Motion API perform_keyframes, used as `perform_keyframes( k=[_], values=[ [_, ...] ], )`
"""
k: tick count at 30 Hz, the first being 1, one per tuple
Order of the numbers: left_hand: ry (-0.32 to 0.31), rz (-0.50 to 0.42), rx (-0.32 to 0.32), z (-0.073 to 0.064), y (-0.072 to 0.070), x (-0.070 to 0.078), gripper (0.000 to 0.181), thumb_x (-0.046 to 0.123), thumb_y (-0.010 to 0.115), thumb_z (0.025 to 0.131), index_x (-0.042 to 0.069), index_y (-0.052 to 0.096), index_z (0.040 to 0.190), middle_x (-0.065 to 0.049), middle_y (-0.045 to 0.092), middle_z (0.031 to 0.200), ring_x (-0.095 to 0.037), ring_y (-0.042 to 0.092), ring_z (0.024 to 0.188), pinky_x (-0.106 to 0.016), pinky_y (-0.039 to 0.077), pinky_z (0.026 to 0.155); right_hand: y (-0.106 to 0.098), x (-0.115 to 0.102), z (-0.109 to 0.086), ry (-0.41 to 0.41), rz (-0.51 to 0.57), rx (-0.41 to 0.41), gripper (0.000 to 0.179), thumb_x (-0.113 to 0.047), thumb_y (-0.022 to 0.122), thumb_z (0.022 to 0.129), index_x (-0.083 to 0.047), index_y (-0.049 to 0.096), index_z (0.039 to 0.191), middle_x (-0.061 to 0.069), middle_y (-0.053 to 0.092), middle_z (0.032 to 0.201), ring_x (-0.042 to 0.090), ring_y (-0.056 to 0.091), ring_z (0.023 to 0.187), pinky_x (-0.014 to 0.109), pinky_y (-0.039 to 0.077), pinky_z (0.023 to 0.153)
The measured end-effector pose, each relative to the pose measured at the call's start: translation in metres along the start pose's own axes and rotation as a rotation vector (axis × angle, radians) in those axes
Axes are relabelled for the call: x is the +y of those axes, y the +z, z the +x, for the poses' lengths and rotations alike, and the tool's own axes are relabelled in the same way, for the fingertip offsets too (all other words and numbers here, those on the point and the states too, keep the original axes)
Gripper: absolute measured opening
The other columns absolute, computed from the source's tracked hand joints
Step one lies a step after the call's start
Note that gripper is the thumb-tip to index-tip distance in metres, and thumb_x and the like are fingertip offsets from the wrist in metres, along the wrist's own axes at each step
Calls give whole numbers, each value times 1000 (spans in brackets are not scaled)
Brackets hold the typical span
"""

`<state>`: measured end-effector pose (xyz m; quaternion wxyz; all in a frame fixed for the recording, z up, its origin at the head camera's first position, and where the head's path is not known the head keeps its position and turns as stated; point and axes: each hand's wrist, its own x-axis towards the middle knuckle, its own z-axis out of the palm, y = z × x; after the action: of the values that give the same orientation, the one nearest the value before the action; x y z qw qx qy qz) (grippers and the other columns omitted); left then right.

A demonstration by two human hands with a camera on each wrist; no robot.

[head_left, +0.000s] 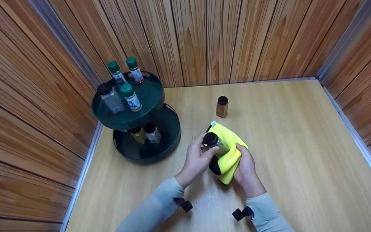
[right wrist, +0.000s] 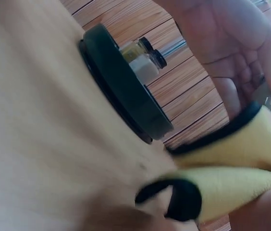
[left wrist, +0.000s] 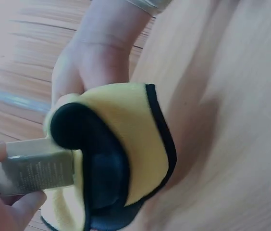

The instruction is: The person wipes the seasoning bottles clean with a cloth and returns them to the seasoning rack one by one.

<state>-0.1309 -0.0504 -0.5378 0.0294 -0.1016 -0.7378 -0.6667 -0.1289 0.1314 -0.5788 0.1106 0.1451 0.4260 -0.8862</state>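
Note:
My left hand (head_left: 198, 158) grips a square spice jar (left wrist: 32, 172) near its black cap, its thumb and fingers around the upper part. In the head view the jar's black cap (head_left: 210, 139) points up toward the camera. A yellow cloth with black edging (head_left: 230, 154) lies against the jar's lower body and hides part of it. My right hand (head_left: 246, 167) holds this cloth bunched on the jar's right side. Folds of the cloth (right wrist: 236, 149) hang down in the right wrist view. Printed text shows on the jar in the left wrist view.
A brown spice jar with a dark cap (head_left: 222, 107) stands behind the cloth. To the left is a two-tier dark green rack (head_left: 153, 96). Green-capped bottles (head_left: 131, 98) and a large black-capped jar (head_left: 110, 98) occupy its top; two jars (head_left: 153, 133) stand below. Wooden walls surround the table.

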Motion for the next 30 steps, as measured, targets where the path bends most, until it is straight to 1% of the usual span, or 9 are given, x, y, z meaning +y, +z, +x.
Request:
perform_keyframes(
  k=[6, 9, 12, 15, 17, 20, 23, 25, 30],
  values=[
    [115, 97, 19, 5, -5, -4, 46, 9, 78, 90, 10, 62, 133, -6, 62, 124, -15, 64, 113, -30, 56, 95, -3, 3, -1, 28, -72, -16, 36, -26, 42, 108, -5, 46, 136, 3, 62, 124, 16, 60, 114, 29, 50, 100],
    [140, 167, 33, 7, -9, -7, 44, 11, 78, 90, 10, 62, 131, -5, 63, 123, -15, 63, 113, -30, 55, 97, -6, -2, -4, 40, -82, 6, 35, -25, 44, 107, -5, 46, 135, 3, 63, 121, 16, 61, 111, 29, 50, 98],
    [134, 226, 36, 7, -12, -8, 42, 12, 79, 90, 10, 63, 129, -4, 64, 120, -14, 63, 112, -29, 56, 95, -8, -7, -6, 10, -59, 48, 32, -26, 45, 107, -6, 46, 132, 3, 61, 117, 17, 61, 106, 30, 51, 94],
    [119, 224, 25, 7, -12, -6, 42, 11, 80, 89, 9, 64, 127, -5, 64, 119, -15, 63, 109, -28, 56, 94, -6, -11, -6, -46, -9, 62, 33, -27, 43, 107, -8, 44, 133, 4, 58, 120, 18, 60, 107, 31, 52, 92],
    [111, 200, 15, 8, -10, -4, 41, 10, 80, 88, 9, 64, 126, -5, 64, 118, -15, 63, 108, -28, 57, 93, -4, -11, -5, -73, 35, 49, 35, -28, 42, 108, -9, 43, 137, 5, 57, 126, 18, 59, 113, 32, 51, 95],
    [119, 149, -2, 8, -6, -1, 42, 11, 80, 88, 8, 64, 126, -6, 63, 119, -15, 64, 109, -28, 57, 92, 0, -8, -3, -79, 81, 10, 40, -30, 39, 109, -9, 42, 143, 6, 55, 134, 19, 56, 121, 33, 48, 103],
    [153, 127, -15, 9, -3, 0, 43, 12, 80, 88, 8, 63, 127, -7, 63, 119, -16, 64, 110, -29, 57, 93, 5, -3, -2, -69, 99, -3, 41, -31, 38, 110, -9, 42, 145, 6, 54, 139, 19, 54, 128, 33, 44, 109],
    [176, 129, -12, 10, -3, 0, 43, 13, 80, 89, 8, 63, 128, -7, 62, 119, -15, 63, 111, -29, 57, 93, 6, 0, -2, -59, 80, 3, 40, -31, 38, 110, -9, 43, 143, 5, 54, 138, 18, 54, 128, 32, 44, 109],
    [232, 160, 19, 15, -10, -7, 44, 16, 80, 90, 8, 63, 130, -8, 63, 120, -17, 64, 111, -30, 57, 93, 6, 4, -2, -62, -31, -8, 37, -27, 38, 110, -6, 45, 139, 5, 57, 129, 18, 56, 121, 30, 47, 103]
  ],
)
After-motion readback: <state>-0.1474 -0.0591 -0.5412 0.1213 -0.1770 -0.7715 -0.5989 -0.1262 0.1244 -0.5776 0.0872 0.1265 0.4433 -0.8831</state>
